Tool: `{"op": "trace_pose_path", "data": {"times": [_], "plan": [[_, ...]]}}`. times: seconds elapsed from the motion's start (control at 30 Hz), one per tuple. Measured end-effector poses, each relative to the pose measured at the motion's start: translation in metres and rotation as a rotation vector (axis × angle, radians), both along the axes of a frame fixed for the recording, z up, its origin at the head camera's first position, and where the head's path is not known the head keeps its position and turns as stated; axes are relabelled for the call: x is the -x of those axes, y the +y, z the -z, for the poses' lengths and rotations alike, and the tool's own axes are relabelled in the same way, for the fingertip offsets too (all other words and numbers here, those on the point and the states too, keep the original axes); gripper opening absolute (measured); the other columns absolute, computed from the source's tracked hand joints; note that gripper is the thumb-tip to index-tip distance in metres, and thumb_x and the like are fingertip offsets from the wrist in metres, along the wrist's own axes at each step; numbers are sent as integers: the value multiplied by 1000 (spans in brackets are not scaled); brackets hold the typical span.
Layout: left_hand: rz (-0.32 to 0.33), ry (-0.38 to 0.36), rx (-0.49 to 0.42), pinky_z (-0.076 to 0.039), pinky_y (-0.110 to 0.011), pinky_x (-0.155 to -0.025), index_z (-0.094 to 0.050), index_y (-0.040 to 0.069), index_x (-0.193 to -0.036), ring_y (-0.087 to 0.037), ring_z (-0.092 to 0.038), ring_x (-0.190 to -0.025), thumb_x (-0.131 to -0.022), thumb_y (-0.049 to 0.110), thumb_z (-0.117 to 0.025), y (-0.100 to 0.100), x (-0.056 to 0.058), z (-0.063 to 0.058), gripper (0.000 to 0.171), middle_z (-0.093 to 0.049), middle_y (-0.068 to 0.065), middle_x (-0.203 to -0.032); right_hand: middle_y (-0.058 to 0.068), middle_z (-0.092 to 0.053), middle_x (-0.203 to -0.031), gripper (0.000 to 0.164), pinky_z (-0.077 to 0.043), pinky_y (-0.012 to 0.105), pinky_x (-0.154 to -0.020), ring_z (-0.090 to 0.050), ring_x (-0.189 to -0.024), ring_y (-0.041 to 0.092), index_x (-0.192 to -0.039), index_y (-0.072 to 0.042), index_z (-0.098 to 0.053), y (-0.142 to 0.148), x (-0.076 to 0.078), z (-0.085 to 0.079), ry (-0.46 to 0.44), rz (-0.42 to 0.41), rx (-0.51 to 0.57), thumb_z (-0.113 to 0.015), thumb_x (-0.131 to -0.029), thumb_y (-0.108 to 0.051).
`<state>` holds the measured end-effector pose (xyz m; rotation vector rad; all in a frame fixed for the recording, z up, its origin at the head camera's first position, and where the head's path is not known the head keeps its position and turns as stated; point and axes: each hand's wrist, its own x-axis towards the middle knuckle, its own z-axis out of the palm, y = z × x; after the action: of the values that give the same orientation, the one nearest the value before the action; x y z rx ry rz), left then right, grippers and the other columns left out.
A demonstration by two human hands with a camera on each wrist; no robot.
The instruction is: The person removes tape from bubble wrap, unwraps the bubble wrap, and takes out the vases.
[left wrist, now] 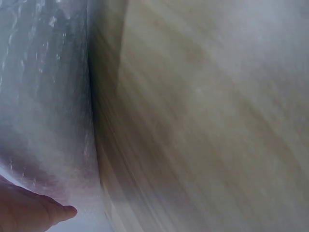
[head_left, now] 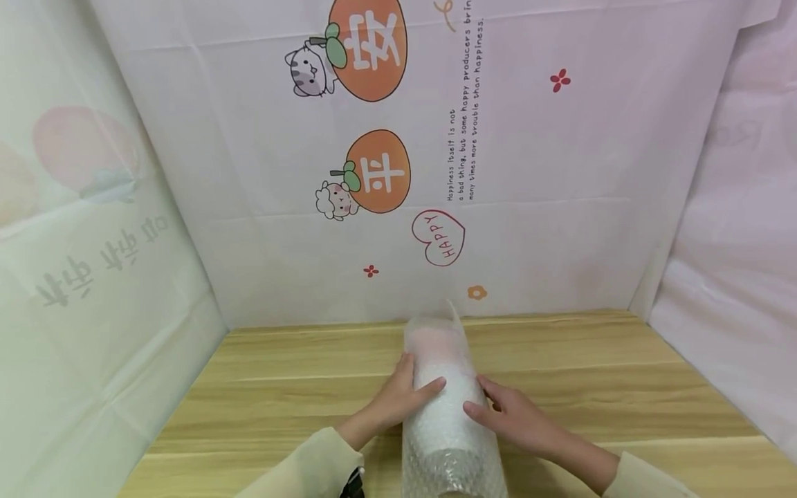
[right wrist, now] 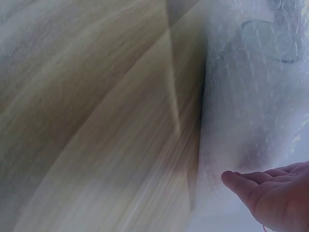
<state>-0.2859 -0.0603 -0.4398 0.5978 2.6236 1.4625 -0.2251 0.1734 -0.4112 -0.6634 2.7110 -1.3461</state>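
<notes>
"What could go wrong?"
"The bubble-wrapped roll (head_left: 436,429) could loosen if either hand slackens; a flap (head_left: 453,311) stands up at its far end."
"And the grip?"
"The left hand (head_left: 398,399) and right hand (head_left: 515,418) flank it on the wooden table (head_left: 280,394), thumbs spread from fingers, neither pinching."
"Its look?"
"A glossy, whitish cylinder, faintly pink toward the far end, clearer at the near one."
</notes>
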Motion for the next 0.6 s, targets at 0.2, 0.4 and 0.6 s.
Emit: {"op": "trace_pose_path", "data": {"times": [0.2, 0.4, 0.6], "plan": [[-7, 18, -36, -19, -53, -112, -10, -16, -148, -42, -14, -142, -91, 53, -60, 5, 1, 4, 102, -10, -35, -153, 34, -40, -141, 76, -47, 53, -92, -45, -125, 44, -142, 19, -29, -1, -1, 1, -29, 6, 40, -60, -96, -34], [-4, -6, -61, -21, -52, -111, -8, -14, -149, -41, -17, -141, -90, 51, -62, 6, 0, 4, 103, -11, -34, -154, 37, -33, -144, 80, -48, 50, -91, -44, -125, 48, -142, 20, -24, 0, 0, 2, -73, -22, 89, -62, -95, -31], [14, -33, -61, -19, -52, -112, -6, -13, -149, -40, -14, -142, -89, 52, -61, 6, 0, 4, 104, -8, -33, -155, 39, -27, -146, 77, -47, 50, -92, -37, -129, 52, -143, 21, -19, 4, 3, 2, -120, -102, 131, -59, -98, -28]]}}
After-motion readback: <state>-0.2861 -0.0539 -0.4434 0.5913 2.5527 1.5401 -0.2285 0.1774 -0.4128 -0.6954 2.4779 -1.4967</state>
